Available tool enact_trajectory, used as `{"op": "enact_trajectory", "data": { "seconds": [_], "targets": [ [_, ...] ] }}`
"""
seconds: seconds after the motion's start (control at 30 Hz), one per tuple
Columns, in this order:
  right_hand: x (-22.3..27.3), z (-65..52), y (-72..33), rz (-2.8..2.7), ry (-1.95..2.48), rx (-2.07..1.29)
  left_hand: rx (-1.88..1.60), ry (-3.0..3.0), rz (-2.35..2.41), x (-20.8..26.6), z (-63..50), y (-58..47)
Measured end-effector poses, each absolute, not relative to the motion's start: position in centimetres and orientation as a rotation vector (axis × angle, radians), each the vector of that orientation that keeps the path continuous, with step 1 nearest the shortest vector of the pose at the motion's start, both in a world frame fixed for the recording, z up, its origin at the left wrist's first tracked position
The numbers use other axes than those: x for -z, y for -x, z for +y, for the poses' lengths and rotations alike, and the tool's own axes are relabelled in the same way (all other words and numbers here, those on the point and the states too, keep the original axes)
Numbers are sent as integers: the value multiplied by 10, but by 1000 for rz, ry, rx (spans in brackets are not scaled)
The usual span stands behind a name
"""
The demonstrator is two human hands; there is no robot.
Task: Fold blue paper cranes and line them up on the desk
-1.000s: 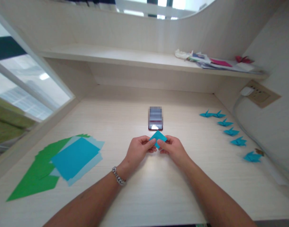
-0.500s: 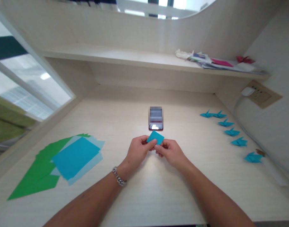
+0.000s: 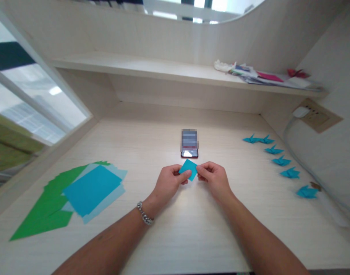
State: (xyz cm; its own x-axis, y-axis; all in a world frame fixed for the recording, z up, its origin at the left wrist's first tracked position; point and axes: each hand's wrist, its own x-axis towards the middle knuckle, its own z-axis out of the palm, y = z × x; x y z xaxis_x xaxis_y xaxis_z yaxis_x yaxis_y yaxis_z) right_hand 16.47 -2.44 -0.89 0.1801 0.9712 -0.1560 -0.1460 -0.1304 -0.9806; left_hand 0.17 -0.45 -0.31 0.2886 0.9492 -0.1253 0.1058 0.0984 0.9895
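Observation:
Between my hands is a small folded square of blue paper (image 3: pixel 188 168), turned so that one corner points away from me. My left hand (image 3: pixel 172 179) grips its left side, the thumb lying flat across the front and the fingers behind. At the right corner, the thumb and forefinger of my right hand (image 3: pixel 215 176) pinch the paper. Just beyond the paper a phone (image 3: pixel 189 153) lies on the desk, its screen blurred out.
Blue sheets (image 3: pixel 91 189) lie over green sheets (image 3: pixel 37 217) on the left. Several blue paper cranes (image 3: pixel 290 173) line the right side, near a cable (image 3: pixel 301 160) from a wall socket (image 3: pixel 320 116). Papers (image 3: pixel 266 77) lie on the shelf (image 3: pixel 152 70) above.
My right hand has moved right and slightly up, from the bottom of the folded paper to its right corner. My left hand keeps its hold, almost in place.

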Motion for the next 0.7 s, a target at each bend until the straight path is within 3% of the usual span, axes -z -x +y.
{"op": "enact_trajectory", "data": {
  "seconds": [0.47,0.7],
  "targets": [
    [19,-25,-166,-1180,1373,-1190,-842,-1243,1110,5,-3,-3],
    [18,-28,-167,-1256,1382,-1343,-914,-1306,1064,3,2,1]
  ]
}}
